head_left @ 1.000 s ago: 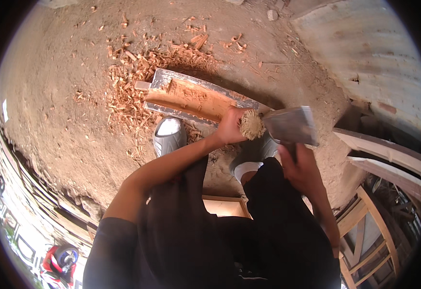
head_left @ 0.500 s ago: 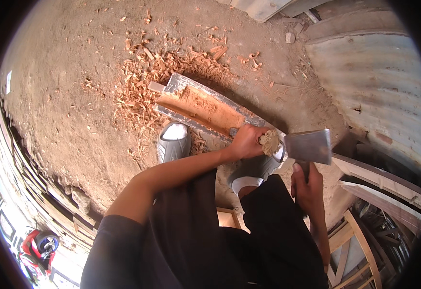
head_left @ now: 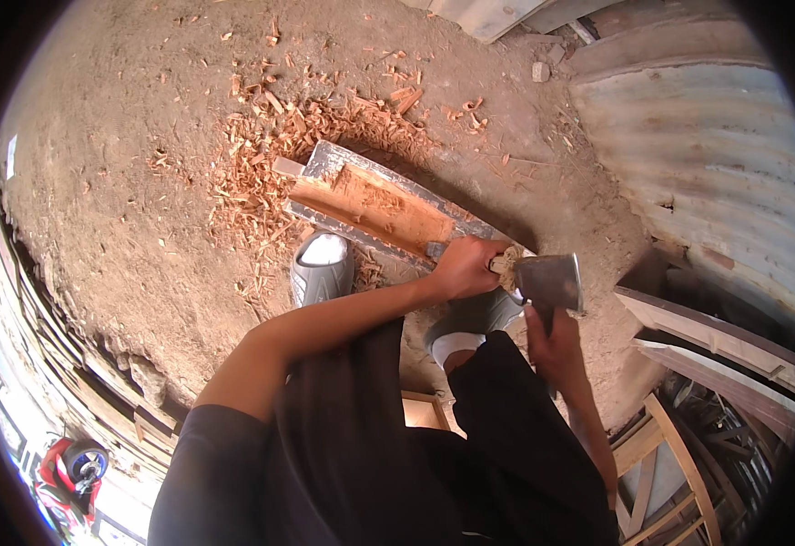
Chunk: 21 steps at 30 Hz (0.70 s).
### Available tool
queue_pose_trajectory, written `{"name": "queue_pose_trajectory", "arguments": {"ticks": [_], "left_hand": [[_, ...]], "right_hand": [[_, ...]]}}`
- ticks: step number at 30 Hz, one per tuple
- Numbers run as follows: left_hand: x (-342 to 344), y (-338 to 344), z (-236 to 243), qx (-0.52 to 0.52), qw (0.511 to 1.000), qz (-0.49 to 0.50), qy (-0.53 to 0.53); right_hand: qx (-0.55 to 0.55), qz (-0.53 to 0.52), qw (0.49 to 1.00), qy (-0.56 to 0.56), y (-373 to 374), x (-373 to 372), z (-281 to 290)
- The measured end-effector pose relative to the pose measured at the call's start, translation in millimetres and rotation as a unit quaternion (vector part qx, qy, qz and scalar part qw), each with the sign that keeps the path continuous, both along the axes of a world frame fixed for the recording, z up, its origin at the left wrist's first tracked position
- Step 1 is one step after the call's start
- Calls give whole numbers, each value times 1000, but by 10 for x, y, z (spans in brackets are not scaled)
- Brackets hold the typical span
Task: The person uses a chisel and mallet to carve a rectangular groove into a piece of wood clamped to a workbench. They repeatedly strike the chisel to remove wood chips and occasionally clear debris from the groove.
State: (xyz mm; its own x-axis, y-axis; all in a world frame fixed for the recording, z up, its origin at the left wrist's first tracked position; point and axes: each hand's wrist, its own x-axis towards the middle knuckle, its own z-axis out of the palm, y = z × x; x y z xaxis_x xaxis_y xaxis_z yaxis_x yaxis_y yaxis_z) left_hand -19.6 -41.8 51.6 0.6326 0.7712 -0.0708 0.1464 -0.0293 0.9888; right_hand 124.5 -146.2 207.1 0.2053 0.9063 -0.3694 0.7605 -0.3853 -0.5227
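Note:
My left hand (head_left: 465, 268) is wrapped round the handle of a chisel (head_left: 506, 264), whose butt end is frayed and mushroomed. Its metal blade shows on the other side of the fist, at the near end of a hollow cut in a long timber block (head_left: 317, 162). The block has dark, weathered outer faces and fresh orange-brown wood inside. In my right hand (head_left: 557, 348) is a hatchet (head_left: 554, 280), its broad metal head close against the chisel's butt. From this angle I cannot tell whether the two touch.
Wood shavings (head_left: 279, 136) lie heaped on the dirt floor around the block's far end. My shoes (head_left: 323, 273) are beside its near side. Corrugated metal sheeting (head_left: 698, 155), stacked boards (head_left: 716, 337) and a wooden frame (head_left: 670, 455) stand right. A red motorcycle (head_left: 60, 478) is far left.
The hatchet in my right hand has swung left, bringing its head up to the chisel's butt. My left hand keeps its grip on the chisel. The view has shifted slightly.

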Motion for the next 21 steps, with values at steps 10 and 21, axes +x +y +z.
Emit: {"name": "queue_pose_trajectory", "arguments": {"ticks": [10, 21], "left_hand": [[49, -61, -98, 6, 999, -18, 26], [30, -32, -90, 31, 997, -38, 64]], "right_hand": [[-130, -138, 977, 93, -78, 18, 25], [-149, -160, 964, 149, 0, 120, 5]]}}
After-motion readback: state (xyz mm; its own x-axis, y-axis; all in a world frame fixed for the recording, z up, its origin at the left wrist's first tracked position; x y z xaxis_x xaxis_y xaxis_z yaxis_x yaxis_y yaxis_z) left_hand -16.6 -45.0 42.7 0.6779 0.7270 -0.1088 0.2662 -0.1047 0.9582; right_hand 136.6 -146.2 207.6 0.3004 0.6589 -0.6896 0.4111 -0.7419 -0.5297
